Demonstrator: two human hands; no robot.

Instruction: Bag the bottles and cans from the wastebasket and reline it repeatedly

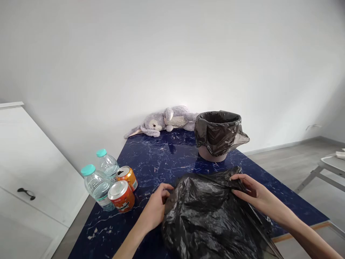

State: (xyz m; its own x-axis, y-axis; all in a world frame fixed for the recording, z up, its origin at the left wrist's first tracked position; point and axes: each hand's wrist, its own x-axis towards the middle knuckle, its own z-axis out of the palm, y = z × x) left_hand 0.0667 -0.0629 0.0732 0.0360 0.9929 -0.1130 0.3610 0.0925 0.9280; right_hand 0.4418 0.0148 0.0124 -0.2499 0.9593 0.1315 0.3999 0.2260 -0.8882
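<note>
A crumpled black plastic bag (207,216) lies across the near part of the blue marbled table (161,154). My left hand (159,203) has its fingers curled around the bag's left edge, the fingertips partly hidden by the plastic. On the other side, my right hand (250,192) pinches the bag's upper right corner between thumb and fingers. Just beyond the bag stands a round bin (212,154), lined with another black bag (219,133) folded over its rim. The inside of the bin is too dark to make out.
Two clear bottles with turquoise caps, a nearer bottle (97,185) and a farther bottle (107,163), stand at the table's left edge. Beside them are an orange can (128,176) and a red-orange can (122,198). A grey plush rabbit (167,120) lies against the wall.
</note>
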